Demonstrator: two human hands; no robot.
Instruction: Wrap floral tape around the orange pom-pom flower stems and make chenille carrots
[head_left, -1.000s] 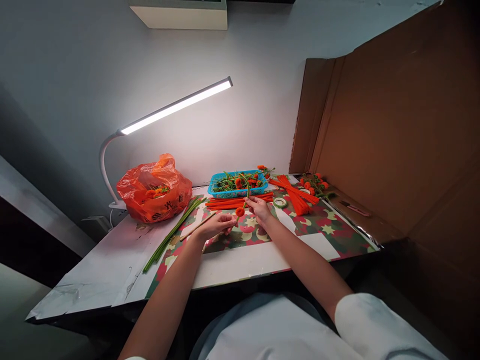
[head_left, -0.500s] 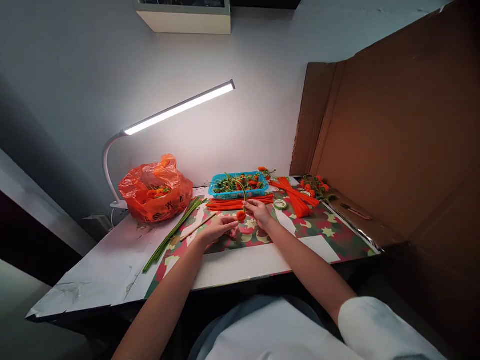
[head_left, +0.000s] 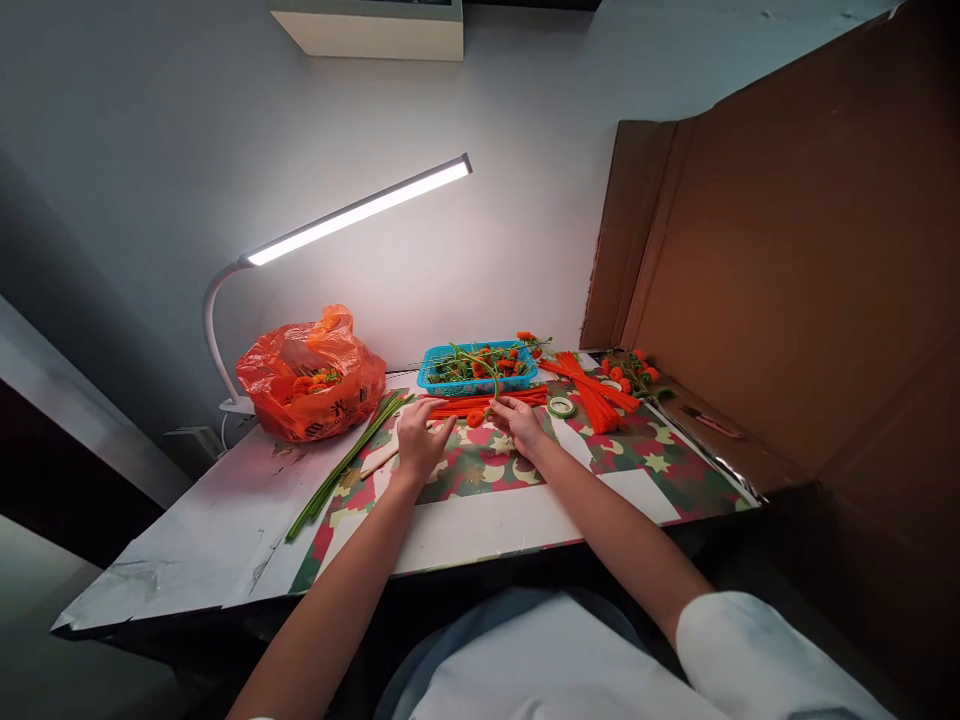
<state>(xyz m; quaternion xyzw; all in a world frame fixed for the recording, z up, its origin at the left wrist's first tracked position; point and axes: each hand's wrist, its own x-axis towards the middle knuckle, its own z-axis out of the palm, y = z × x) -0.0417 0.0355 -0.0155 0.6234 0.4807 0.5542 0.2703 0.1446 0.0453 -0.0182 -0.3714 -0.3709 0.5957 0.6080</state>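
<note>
Between the fingertips of my right hand (head_left: pixel 517 424) is the green stem of an orange pompom flower (head_left: pixel 475 418); the stem arcs up in front of the basket and the bloom points toward my left hand. My left hand (head_left: pixel 422 440) is raised just left of the bloom, thumb and fingers apart, holding nothing that I can see. Its fingertips are close to the left end of a row of orange fuzzy stems (head_left: pixel 517 397). A wooden stick (head_left: pixel 380 462) lies partly behind my left wrist.
Behind my hands stands a blue basket (head_left: pixel 442 388) of orange flowers. Right of it are a roll of green tape (head_left: pixel 561 407), orange fuzzy stems (head_left: pixel 592 395) and more flowers (head_left: pixel 630 372). At left are green stems (head_left: pixel 341 472), an orange plastic bag (head_left: pixel 311 385) and a lamp (head_left: pixel 360 212).
My left hand has left the bloom, moving up and left, and its fingers have spread. The flower stays in my right hand, its bloom slightly higher and further left.
</note>
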